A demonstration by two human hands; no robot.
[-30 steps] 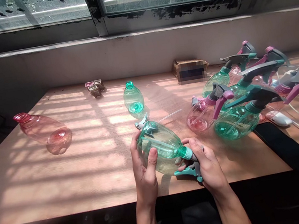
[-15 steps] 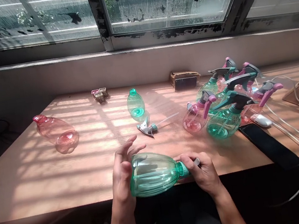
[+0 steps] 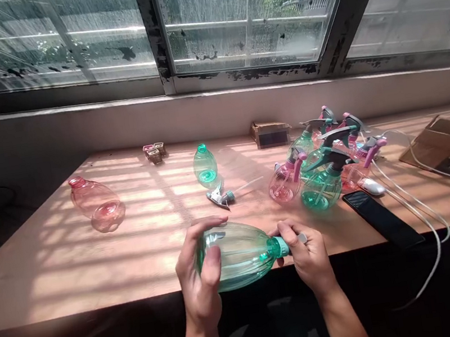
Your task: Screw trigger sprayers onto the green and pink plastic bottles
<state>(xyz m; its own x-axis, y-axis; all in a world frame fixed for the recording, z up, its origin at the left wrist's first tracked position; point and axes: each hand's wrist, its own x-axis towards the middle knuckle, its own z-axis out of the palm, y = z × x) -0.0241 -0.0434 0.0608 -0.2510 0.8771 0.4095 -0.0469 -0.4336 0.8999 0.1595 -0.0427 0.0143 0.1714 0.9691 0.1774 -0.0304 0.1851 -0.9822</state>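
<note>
I hold a clear green spray bottle point(image 3: 242, 252) sideways over the table's near edge. My left hand point(image 3: 201, 277) wraps round its wide bottom end. My right hand point(image 3: 305, 255) is closed on the neck and the spray head, which is mostly hidden under my fingers. Behind them lie a loose grey and teal trigger head point(image 3: 220, 196) with its thin tube, an uncapped green bottle point(image 3: 204, 165) and an uncapped pink bottle point(image 3: 98, 203).
Several finished spray bottles point(image 3: 319, 168) in green and pink crowd the right of the wooden table point(image 3: 73, 261). A dark phone point(image 3: 382, 217), a white mouse point(image 3: 369, 186) with cables, a cardboard piece point(image 3: 434, 141), a small box point(image 3: 270, 131) and small square parts point(image 3: 154, 152) lie around.
The view tilted up toward the window. The bottle went from tilted on the table to level at its near edge. My left fingers spread off it, then closed round its base again.
</note>
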